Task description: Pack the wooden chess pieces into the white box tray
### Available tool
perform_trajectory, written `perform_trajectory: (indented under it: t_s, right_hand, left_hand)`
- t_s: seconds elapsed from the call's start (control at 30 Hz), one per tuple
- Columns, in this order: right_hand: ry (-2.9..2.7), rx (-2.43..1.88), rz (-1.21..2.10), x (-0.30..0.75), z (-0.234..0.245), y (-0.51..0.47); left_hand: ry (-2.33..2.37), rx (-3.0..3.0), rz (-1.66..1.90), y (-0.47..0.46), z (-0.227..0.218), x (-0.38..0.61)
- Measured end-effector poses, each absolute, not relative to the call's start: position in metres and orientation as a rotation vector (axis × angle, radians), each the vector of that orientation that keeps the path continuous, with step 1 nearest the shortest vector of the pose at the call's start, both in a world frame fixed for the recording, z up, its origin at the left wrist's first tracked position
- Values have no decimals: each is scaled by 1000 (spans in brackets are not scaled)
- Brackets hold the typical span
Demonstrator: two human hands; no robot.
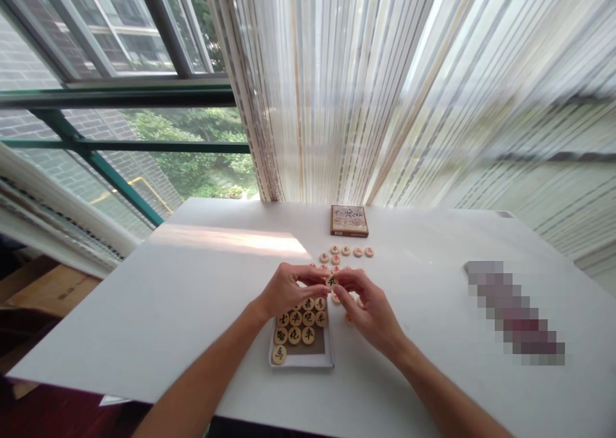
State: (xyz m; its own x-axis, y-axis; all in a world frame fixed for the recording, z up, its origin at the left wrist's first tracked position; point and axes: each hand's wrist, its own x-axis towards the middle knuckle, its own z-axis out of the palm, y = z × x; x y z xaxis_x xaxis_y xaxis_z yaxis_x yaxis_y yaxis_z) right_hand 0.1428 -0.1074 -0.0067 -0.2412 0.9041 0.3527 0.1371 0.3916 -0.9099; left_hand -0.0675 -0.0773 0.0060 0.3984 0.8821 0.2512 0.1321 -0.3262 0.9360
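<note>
My left hand (287, 289) and my right hand (366, 303) meet over the white table (192, 297), both pinching one round wooden chess piece (330, 282) with a black character. Just below the hands lies a shallow white tray (303, 360) holding several wooden discs (294, 335) laid in rows. More loose discs (346, 251) with red characters lie on the table beyond the hands, some hidden by my fingers.
A small brown box lid (349, 220) lies at the table's far side near the striped curtain (385, 92). A blurred-out oblong object (514, 313) rests on the right. A window with a green frame (120, 143) is to the left.
</note>
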Motion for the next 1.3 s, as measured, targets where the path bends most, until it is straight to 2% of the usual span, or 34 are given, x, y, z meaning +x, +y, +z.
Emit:
perform_trajectory:
  t_s: [0.53, 0.97, 1.3]
  right_hand:
    - [-1654, -934, 941, 143, -11, -109]
    - [-1838, -853, 656, 139, -9, -112]
    - [-1890, -877, 623, 138, -12, -112]
  left_hand:
    - [871, 1651, 916, -78, 5, -71]
    - [843, 1627, 897, -78, 9, -70]
    - [837, 1598, 821, -80, 9, -70]
